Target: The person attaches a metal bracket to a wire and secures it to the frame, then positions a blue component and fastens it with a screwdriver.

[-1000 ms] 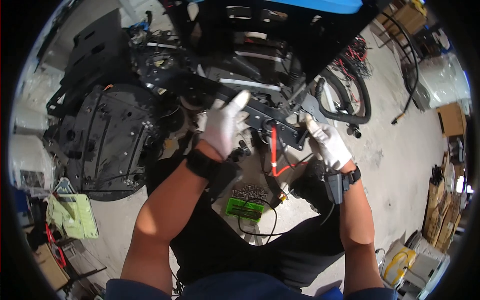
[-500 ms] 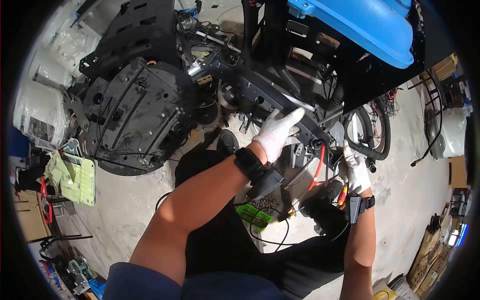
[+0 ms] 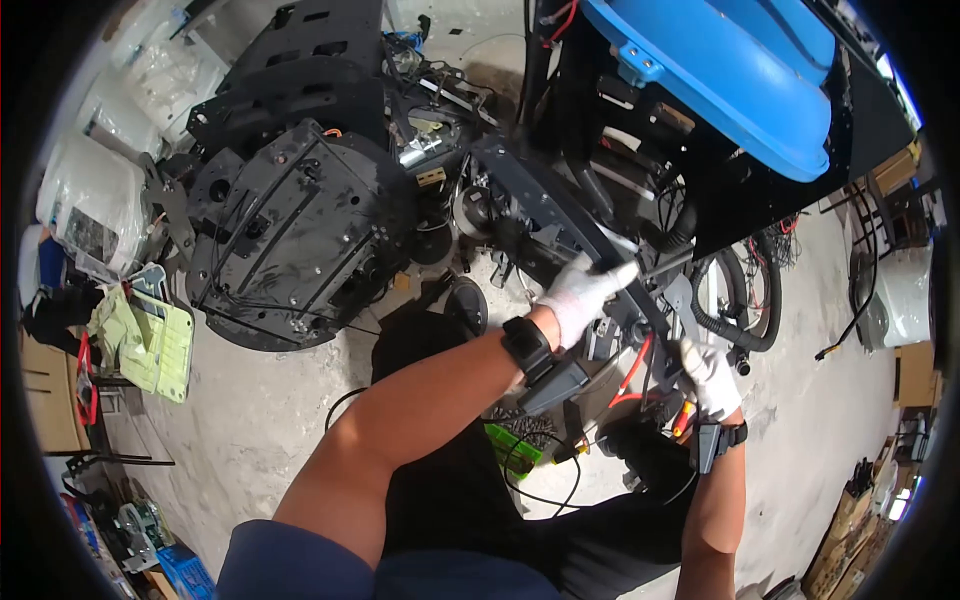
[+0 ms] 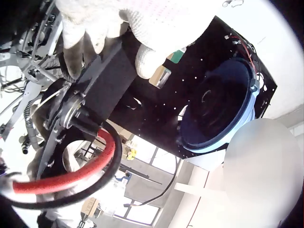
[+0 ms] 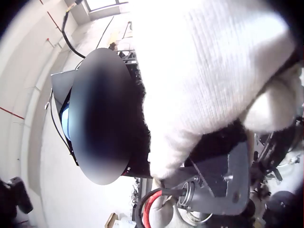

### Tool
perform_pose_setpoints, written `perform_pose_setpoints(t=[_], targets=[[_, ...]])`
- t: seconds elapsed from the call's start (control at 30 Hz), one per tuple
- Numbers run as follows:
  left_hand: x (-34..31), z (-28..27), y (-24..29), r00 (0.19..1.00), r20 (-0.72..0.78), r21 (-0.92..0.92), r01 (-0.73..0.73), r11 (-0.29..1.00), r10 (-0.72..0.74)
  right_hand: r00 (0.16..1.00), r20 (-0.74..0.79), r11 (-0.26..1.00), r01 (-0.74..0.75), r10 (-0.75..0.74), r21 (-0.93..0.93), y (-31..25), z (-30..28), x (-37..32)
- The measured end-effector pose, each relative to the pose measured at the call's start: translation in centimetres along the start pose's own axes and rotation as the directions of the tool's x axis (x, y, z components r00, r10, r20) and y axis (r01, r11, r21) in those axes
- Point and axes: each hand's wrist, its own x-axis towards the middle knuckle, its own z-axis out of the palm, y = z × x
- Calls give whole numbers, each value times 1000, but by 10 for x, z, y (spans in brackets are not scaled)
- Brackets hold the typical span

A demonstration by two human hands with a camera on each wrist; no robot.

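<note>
A long black metal bar (image 3: 560,208) slants down to the right across the head view. Near its middle my gloved left hand (image 3: 580,298) grips it; in the left wrist view the fingers (image 4: 90,40) curl over its edge. My gloved right hand (image 3: 708,378) holds the bar's lower end, its fingers wrapped round the plate in the right wrist view. Between the hands, a red cable (image 3: 630,372) and a black cable (image 4: 116,156) come out of a round fitting (image 4: 72,111) on the bar.
A black perforated plate assembly (image 3: 290,235) lies on the left. A blue shell (image 3: 735,85) on a black panel stands at upper right. Below the hands are a green tray (image 3: 512,450) with small metal parts and a red-yellow tool (image 3: 684,418). Corrugated hose (image 3: 735,328) lies right.
The head view has swung, shifting the scene. The bar has turned to a steeper slant, its far end swinging away from the plate assembly on the left. Both hands keep hold of it.
</note>
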Motion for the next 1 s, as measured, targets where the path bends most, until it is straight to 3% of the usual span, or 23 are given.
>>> perform_pose_setpoints(t=[0.03,0.13,0.2,0.27,0.33,0.4,0.47,0.53,0.6,0.63,0.67,0.73,0.8,0.83,0.87,0.93,0.97,1.0], targets=[[0,1,-3,1000,-2,12,-11,1000,11,998,38,997,61,-60,-51,-5,5,-4],[3,-1,-9,998,1,113,-66,991,66,994,95,996,-44,51,-80,-18,21,-13],[6,-7,-9,1000,-10,152,-10,988,11,997,43,996,58,-61,61,-11,34,-14],[4,-12,-6,987,160,-29,-11,1000,16,998,65,1000,-16,16,-3,-22,33,-19],[2,-19,-7,980,177,-22,99,995,-93,999,48,986,3,6,-169,-34,35,-24],[3,-23,-16,978,184,-15,101,995,-96,910,148,789,411,-388,-457,2,27,-12],[1,-28,-21,962,225,-25,165,986,-155,893,147,777,443,-425,-447,-10,31,-22],[-9,-29,-18,935,273,-43,246,968,-226,957,113,881,289,-265,-375,-9,33,-29],[-7,-36,-29,934,274,30,229,973,-228,927,188,863,372,-325,-342,12,34,-26],[-14,-31,-26,922,232,11,315,949,-309,921,140,890,388,-364,-238,43,39,-14],[-21,-21,-20,927,251,71,271,960,-280,994,93,998,53,-49,-36,10,44,-34],[-17,-19,-20,883,260,154,361,920,-390,995,78,997,59,-63,55,13,46,-36],[-21,-15,-25,877,216,201,390,899,-428,997,76,1000,-13,13,6,29,46,-25],[-25,-16,-25,879,171,225,406,886,-446,953,137,889,303,-272,-342,44,44,-17],[-28,-12,-26,878,175,256,396,882,-445,881,163,776,469,-444,-423,57,42,-11],[-35,1,-21,879,147,255,409,876,-453,908,105,836,414,-405,-360,68,39,-6],[-35,2,-22,888,154,297,377,877,-434,760,107,603,585,-641,-543,74,39,-7],[-34,3,-22,888,150,303,377,876,-434,923,92,842,379,-374,-383,74,38,-3]])
